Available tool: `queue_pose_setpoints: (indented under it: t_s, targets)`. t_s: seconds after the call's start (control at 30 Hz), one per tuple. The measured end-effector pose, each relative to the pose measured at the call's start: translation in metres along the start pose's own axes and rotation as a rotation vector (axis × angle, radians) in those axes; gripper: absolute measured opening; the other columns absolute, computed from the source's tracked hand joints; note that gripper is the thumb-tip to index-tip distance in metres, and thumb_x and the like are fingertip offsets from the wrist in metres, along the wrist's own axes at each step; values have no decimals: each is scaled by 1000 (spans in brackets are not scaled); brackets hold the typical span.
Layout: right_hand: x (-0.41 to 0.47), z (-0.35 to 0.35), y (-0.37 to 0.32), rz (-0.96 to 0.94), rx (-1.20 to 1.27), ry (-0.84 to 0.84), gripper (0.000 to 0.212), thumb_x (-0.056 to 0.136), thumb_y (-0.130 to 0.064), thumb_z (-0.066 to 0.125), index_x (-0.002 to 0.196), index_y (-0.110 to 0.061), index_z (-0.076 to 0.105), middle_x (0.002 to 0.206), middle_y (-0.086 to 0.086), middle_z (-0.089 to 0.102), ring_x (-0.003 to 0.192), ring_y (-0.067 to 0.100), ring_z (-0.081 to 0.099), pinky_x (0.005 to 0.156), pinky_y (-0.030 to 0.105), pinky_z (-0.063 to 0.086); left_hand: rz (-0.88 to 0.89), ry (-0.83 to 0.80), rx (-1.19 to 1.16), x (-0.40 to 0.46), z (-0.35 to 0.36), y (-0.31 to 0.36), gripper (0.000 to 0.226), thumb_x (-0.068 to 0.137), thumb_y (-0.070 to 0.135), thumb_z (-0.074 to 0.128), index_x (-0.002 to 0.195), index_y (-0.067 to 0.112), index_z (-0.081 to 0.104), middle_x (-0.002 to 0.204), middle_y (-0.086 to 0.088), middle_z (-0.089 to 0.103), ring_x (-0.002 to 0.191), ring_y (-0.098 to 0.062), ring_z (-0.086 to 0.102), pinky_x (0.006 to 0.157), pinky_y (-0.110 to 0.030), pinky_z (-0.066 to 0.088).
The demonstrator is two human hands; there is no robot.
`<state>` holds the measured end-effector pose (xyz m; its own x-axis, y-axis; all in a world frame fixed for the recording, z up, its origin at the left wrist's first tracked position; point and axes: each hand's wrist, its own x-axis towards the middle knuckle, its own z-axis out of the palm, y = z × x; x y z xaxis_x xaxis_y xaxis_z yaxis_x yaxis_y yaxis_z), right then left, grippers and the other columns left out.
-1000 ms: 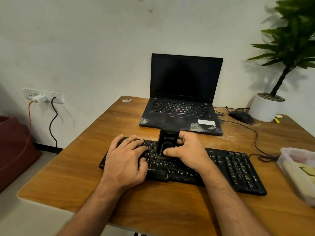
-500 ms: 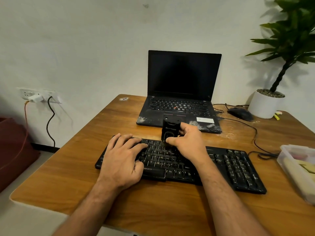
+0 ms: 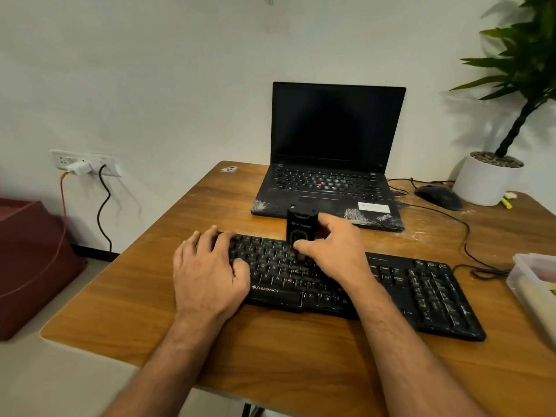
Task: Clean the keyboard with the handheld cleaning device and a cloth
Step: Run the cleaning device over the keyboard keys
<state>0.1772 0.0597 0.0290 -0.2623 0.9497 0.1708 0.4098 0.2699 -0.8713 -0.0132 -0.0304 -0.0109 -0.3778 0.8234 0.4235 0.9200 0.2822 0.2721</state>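
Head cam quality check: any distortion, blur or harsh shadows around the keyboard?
Head view: wide-angle bowing bends the wooden table edges; the potted green plant throws a soft shadow on the wall; the black Zebronics keyboard legends stay readable, while the small black handheld cleaning device gripped by the right hand looks slightly soft; no glare on the black laptop screen.

Keyboard (image 3: 376,284) front edge, near side, left of centre: "ZEBRONICS" in white.
Keyboard keycaps: single letters such as "K", "M", "N", "B", plus "Alt" on the near row.
Laptop (image 3: 329,188) palm rest, near right corner: "ThinkPad", set at a slant.
White sticker on laptop palm rest: print too small to read.
Handheld cleaning device (image 3: 301,228) front: small logo, illegible.
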Motion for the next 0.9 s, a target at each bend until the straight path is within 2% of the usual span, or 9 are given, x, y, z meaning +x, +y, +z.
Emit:
queue_pose_setpoints:
  t_s: [0.1, 0.2, 0.27, 0.3, 0.4, 0.5, 0.63, 0.8, 0.9]
  targets:
    - [0, -6, 0, 1, 20, -26, 42, 74, -10, 84, 111, -25, 71, 84, -20, 68, 66, -9, 65, 52, 7, 45, -59, -41, -14, 2, 3, 2, 70, 81, 54, 24, 140, 28, 52, 151, -6, 48, 140, -29, 39, 115, -48, 30]
    - [-7, -3, 0, 36, 62, -134, 43, 73, -7, 84, 110, -25, 71, 80, -13, 72, 62, -7, 66, 54, 15, 51, -83, -66, -49, 4, 5, 2, 72, 83, 60, 22, 141, 27, 49, 151, -6, 47, 132, -29, 48, 107, -48, 39]
    - [-4, -2, 2, 38, 23, -35, 43, 74, -11, 83, 111, -29, 70, 80, -14, 71, 63, -3, 67, 58, 22, 56, -73, -96, -59, 1, 6, 3, 76, 83, 66, 20, 142, 27, 46, 150, -5, 47, 128, -28, 52, 104, -46, 42]
    - [-3, -3, 2, 36, 7, 22, 42, 75, -14, 83, 111, -30, 69, 82, -15, 71, 66, -3, 67, 60, 22, 57, -47, -105, -47, -1, 6, 1, 79, 82, 71, 20, 144, 28, 44, 150, -4, 46, 129, -28, 51, 104, -46, 42]
    - [-5, -8, 4, -10, 25, 0, 36, 76, -16, 83, 105, -31, 69, 85, -13, 72, 70, -6, 66, 56, 13, 50, 33, -129, -37, -5, -2, -7, 100, 69, 94, 25, 148, 33, 38, 155, 0, 40, 136, -25, 45, 110, -47, 37]
    - [-18, -1, 1, -30, 25, -120, 31, 74, -16, 84, 100, -30, 72, 85, -12, 74, 73, -1, 69, 61, 17, 53, 61, -207, -44, -5, -11, -14, 128, 48, 109, 29, 155, 39, 22, 162, 2, 28, 144, -24, 36, 116, -47, 32]
    - [-18, 3, 1, -53, 1, -23, 33, 74, -21, 82, 104, -31, 73, 91, -16, 74, 81, -1, 69, 73, 27, 59, 70, -265, -11, -5, -9, -12, 145, 34, 113, 34, 158, 40, 9, 166, 2, 18, 149, -26, 26, 120, -49, 28]
    - [-31, 11, -11, -103, -24, -200, 38, 71, -19, 85, 104, -34, 73, 90, -18, 74, 83, -5, 67, 73, 18, 53, 81, -255, -12, -5, -10, -12, 144, 36, 113, 31, 158, 39, 12, 165, 3, 21, 149, -27, 26, 119, -50, 30]
    - [-33, -7, -6, -24, -24, -210, 36, 69, -15, 86, 98, -32, 74, 87, -14, 75, 80, -1, 70, 74, 23, 55, 88, -246, -12, -6, -11, -11, 142, 37, 113, 31, 157, 38, 14, 165, 3, 22, 148, -26, 28, 118, -50, 30]
